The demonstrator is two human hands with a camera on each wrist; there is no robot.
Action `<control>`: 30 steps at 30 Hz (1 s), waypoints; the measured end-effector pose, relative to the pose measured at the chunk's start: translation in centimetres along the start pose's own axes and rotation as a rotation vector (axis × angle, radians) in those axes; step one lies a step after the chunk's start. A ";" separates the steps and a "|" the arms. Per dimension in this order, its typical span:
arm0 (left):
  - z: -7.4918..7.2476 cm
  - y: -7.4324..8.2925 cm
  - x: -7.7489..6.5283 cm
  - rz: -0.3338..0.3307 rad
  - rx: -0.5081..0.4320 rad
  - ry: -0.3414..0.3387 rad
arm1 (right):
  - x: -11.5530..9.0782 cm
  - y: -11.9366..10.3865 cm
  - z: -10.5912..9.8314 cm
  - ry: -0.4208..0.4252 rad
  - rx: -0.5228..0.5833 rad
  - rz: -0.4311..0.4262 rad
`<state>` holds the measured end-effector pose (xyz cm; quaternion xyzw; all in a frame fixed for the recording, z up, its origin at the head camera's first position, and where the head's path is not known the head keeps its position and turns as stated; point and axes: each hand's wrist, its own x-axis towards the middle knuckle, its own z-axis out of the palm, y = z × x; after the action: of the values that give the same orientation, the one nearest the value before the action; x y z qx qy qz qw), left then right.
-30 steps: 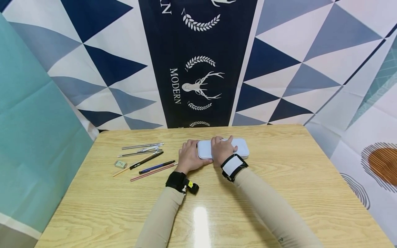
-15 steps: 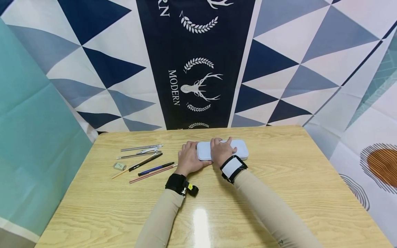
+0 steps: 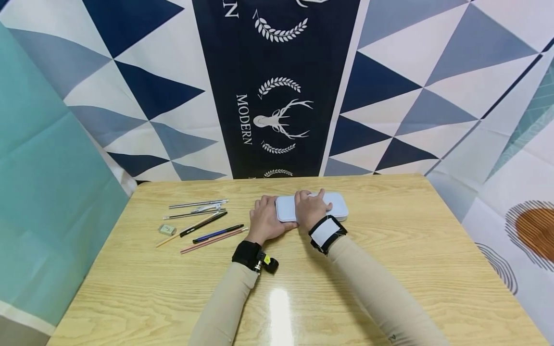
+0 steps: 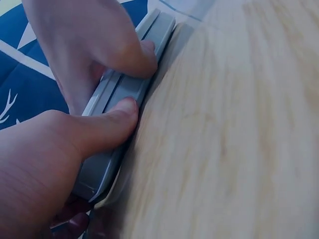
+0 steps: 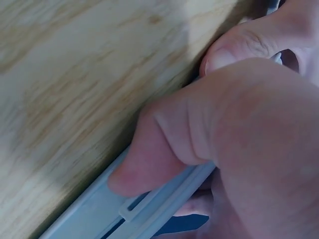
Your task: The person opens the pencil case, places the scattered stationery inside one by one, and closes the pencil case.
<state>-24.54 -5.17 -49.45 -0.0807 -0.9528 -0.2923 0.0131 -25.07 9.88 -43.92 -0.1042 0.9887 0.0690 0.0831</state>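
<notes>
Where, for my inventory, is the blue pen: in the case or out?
Out: the blue pen lies on the table, left of the case.

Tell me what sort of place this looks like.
Probably an indoor desk area, perhaps staged for recording: there's a wooden table, pens and a pale case on it, and a patterned backdrop right behind.
</notes>
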 end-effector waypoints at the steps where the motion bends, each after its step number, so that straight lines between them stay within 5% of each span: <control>1: -0.1 -0.1 0.0 -0.005 0.004 -0.001 | 0.0 -0.1 0.0 -0.006 -0.011 -0.009; 12: -0.3 -0.4 0.3 0.001 -0.035 -0.006 | 0.7 0.5 -0.5 -0.086 -0.096 -0.063; 21: -1.1 -1.3 0.4 0.004 -0.154 -0.097 | -0.1 1.2 -1.6 -0.137 -0.008 -0.105; 30: -1.4 -1.4 0.2 0.019 -0.184 -0.117 | -0.5 2.7 -2.7 -0.117 -0.082 -0.260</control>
<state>-25.02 -7.04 -49.09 -0.1074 -0.9204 -0.3731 -0.0471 -25.54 12.18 -40.90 -0.2306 0.9567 0.1041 0.1442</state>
